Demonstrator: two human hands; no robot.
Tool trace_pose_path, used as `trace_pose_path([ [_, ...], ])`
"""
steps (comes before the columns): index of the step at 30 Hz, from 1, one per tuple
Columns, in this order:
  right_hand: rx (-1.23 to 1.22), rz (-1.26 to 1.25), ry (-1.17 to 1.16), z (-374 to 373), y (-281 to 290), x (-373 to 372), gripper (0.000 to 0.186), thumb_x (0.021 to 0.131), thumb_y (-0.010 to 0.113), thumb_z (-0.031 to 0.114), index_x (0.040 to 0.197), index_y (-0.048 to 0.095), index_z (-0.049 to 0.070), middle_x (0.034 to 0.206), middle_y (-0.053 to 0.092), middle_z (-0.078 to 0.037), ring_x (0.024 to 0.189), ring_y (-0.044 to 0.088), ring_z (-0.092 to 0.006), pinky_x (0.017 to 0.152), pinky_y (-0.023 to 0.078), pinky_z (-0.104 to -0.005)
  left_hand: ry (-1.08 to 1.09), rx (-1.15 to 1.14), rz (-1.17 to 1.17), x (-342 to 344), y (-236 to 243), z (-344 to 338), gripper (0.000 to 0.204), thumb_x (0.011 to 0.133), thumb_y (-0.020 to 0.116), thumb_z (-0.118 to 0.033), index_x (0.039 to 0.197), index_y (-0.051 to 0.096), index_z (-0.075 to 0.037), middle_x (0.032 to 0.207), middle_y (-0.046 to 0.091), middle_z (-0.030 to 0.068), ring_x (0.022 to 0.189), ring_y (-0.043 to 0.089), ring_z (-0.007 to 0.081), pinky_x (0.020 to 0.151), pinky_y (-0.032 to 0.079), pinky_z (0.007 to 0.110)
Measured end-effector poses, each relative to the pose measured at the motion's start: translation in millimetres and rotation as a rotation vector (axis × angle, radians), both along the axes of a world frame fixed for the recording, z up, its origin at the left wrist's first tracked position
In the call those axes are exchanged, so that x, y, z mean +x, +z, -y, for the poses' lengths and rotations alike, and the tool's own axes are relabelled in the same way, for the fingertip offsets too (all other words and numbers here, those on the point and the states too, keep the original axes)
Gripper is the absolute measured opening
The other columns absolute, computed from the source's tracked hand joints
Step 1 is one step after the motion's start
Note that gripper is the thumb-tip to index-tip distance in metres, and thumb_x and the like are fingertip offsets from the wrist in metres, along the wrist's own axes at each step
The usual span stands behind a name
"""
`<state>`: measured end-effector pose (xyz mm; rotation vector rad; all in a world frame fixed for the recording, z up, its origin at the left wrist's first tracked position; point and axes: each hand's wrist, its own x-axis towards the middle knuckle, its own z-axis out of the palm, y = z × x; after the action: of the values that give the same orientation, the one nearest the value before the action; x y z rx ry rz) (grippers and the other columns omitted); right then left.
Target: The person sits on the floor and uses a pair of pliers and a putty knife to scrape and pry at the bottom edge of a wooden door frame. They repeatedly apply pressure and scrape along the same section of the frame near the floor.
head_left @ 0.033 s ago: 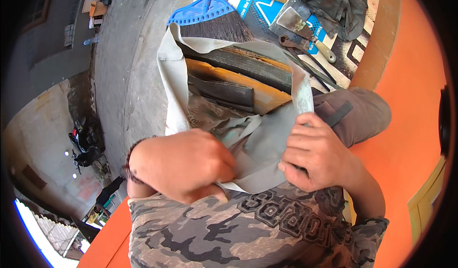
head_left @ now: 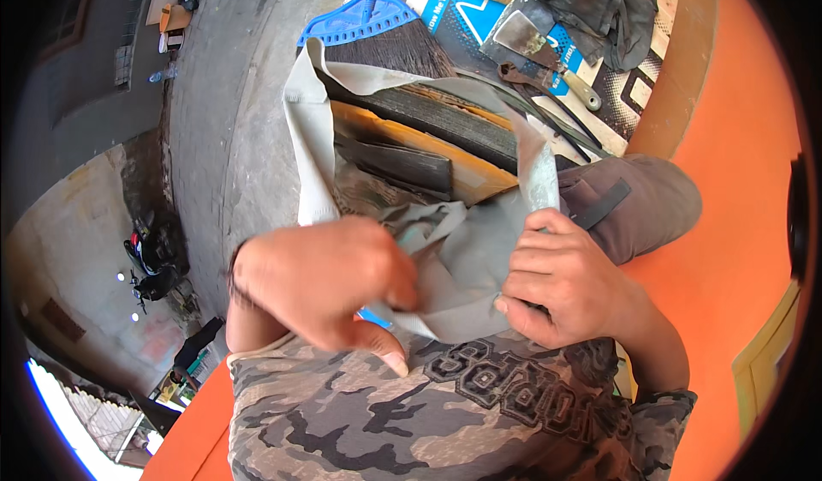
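A grey fabric bag [head_left: 467, 254] stands wide-mouthed in front of my body, its rim drawn into a loop. My right hand [head_left: 561, 284] has its fingers wrapped round the right part of that rim. Over the near left rim, my left hand [head_left: 325, 280] is blurred by motion. Its thumb stands apart from the fingers, whose tips are partly hidden. Inside the bag, against its far wall, lean a thick black slab [head_left: 428, 123], a yellow-orange slab [head_left: 479, 175] and a smaller dark flat piece [head_left: 402, 166]. A small blue patch [head_left: 373, 316] shows by my left thumb.
Beyond the bag lie a blue broom head [head_left: 364, 17], a scraper [head_left: 548, 57], dark pliers-like tools [head_left: 522, 78] and a crumpled dark cloth [head_left: 599, 10] on a printed sheet. My bent knee [head_left: 651, 203] is at right. A motorcycle [head_left: 154, 254] stands far left.
My left hand has loosened at the near rim, its thumb coming away from the fingers, and a blue patch now shows there. The bag has shifted very slightly; my right hand keeps its grip.
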<state>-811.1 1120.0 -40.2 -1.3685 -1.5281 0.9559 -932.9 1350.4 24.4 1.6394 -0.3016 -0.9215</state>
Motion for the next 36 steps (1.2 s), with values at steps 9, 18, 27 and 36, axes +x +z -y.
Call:
trace_pose_path([
  [9,0.03,-0.033,-0.19,-3,-17,-23,0.017,0.078,0.063,0.015,0.064,0.058,0.005,0.064,0.053,-0.006,0.064,0.053,-0.0255,0.07,0.041,-0.0357,-0.152,1.164,0.366,-8,-101,42,0.017,0.083,0.057,-0.021,0.078,0.068,-0.008,0.082,0.061,0.0107,0.073,0.065,0.0322,0.062,0.051,0.041],
  [18,-0.066,0.202,-0.316,-33,-23,-37,0.022,0.08,0.058,0.019,0.065,0.065,0.004,0.068,0.063,-0.013,0.068,0.062,-0.0314,0.07,0.047,-0.041,-0.223,0.29,-0.408,43,-126,5,0.022,0.085,0.054,-0.017,0.096,0.07,-0.005,0.106,0.065,0.0198,0.103,0.062,0.0325,0.081,0.05,0.04],
  [27,-0.19,0.203,-0.284,-30,1,-31,0.019,0.074,0.059,0.014,0.079,0.069,-0.001,0.083,0.067,-0.019,0.083,0.065,-0.0344,0.072,0.05,-0.0424,-0.018,0.843,0.212,61,-195,56,0.022,0.085,0.055,-0.017,0.096,0.069,-0.004,0.103,0.065,0.02,0.1,0.063,0.0326,0.08,0.05,0.039],
  [36,-0.182,0.392,-0.064,-55,-14,-39,0.029,0.076,0.063,0.018,0.096,0.068,-0.001,0.098,0.067,-0.02,0.094,0.064,-0.035,0.08,0.05,-0.044,-0.096,0.923,0.329,69,-211,54,0.022,0.084,0.056,-0.018,0.097,0.069,-0.004,0.1,0.066,0.0203,0.098,0.063,0.0327,0.08,0.05,0.039],
])
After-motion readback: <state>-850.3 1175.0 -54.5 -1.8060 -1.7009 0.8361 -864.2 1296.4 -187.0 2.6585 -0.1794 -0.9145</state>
